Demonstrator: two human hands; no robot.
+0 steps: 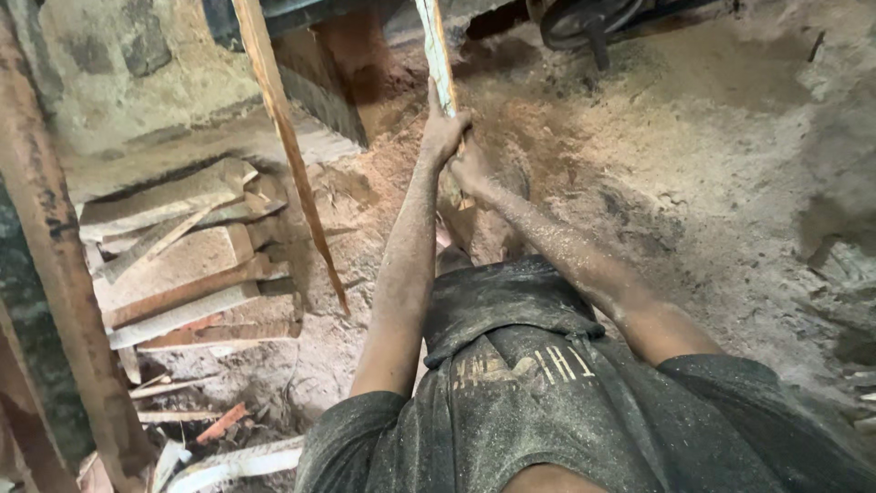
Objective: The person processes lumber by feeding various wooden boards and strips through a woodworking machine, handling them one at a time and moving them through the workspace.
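floor: sawdust-covered earth (693,155) | left: stacked offcut planks (182,274) | wall: rough stone (109,64) | light: dim

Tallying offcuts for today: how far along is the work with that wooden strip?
Already lying: stacked offcuts left, sawdust everywhere. In hand: left hand and right hand both grip a pale strip. Waiting: a leaning brown strip, untouched.
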